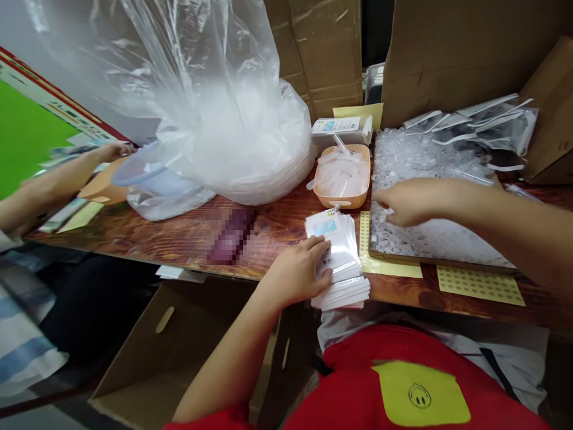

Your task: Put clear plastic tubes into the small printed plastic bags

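Note:
My left hand (301, 270) rests on a fanned stack of clear packets with printed cards (342, 239) at the table's front edge; its fingers lie loosely spread over the top packet. My right hand (400, 203) reaches into a shallow tray heaped with small clear plastic pieces (416, 155). Its fingers are bent together, with a small clear piece at the fingertips. Between and behind my hands stands an orange bin of translucent tubes (344, 176). Yellow sticker sheets (478, 285) lie under and in front of the tray.
A large clear bag of white items (242, 131) fills the back left. Another person's hand (114, 151) is at an orange container (105, 185). A dark red object (233, 236) lies mid-table. Cardboard (465, 60) stands behind; an open box (165, 340) sits below.

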### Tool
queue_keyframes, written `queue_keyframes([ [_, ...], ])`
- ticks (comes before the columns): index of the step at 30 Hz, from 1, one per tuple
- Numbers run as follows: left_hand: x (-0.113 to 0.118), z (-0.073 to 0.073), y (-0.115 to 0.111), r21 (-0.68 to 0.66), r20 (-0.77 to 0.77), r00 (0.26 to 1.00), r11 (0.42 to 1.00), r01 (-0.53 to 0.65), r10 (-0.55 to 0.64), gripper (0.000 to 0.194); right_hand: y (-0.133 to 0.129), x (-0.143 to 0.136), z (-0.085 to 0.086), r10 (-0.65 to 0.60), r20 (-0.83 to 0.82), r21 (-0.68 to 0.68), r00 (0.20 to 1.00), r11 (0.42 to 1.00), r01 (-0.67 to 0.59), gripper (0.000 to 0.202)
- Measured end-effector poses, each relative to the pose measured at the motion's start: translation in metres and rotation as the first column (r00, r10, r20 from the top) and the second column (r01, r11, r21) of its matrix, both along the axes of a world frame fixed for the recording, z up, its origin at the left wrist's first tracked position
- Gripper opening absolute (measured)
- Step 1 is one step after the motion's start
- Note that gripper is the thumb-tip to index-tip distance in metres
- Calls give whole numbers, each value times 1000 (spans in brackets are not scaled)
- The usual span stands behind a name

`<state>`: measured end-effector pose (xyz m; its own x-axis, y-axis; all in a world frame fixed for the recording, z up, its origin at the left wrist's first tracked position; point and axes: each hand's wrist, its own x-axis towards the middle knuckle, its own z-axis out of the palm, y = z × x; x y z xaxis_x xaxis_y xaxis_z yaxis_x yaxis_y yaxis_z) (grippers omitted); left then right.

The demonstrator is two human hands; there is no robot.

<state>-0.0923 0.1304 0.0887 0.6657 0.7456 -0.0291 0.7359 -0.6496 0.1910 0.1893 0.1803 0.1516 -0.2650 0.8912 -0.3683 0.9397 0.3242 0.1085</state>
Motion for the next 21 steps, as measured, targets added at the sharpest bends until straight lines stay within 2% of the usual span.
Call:
queue_keyframes([
  [3,5,9,0,-47,-62,998,999,2,-5,60,-32,0,-14,-14,40,-52,999,999,16,52],
  [6,12,14,-1,-61,-147,989,998,-8,-1,51,-51,8,-28,-42,72,-86,996,995,49,57],
  [8,17,14,-3,-59,-205,979,998,-13,1,44,-57,12,-34,-39,68,-79,997,996,45,52],
  [11,22,10,-7,-34,-227,974,999,-4,-3,47,-58,17,-36,-30,35,-4,999,1000,30,39],
  [14,20,1,-13,30,-139,990,1000,-10,14,41,-46,25,-26,0,-83,108,997,994,9,27],
  [16,15,-8,-16,90,-5,1000,996,-19,20,36,-30,28,-16,86,-200,247,976,969,-35,19],
  [17,13,-13,-18,128,78,997,991,-32,22,36,-20,29,-10,148,-238,341,960,938,-60,18],
  [19,10,-22,-22,201,236,971,976,-82,33,40,6,24,-3,267,-231,532,935,840,-108,19],
  [21,9,-30,-25,242,346,937,959,-146,56,43,36,11,0,322,-162,634,933,759,-152,21],
])
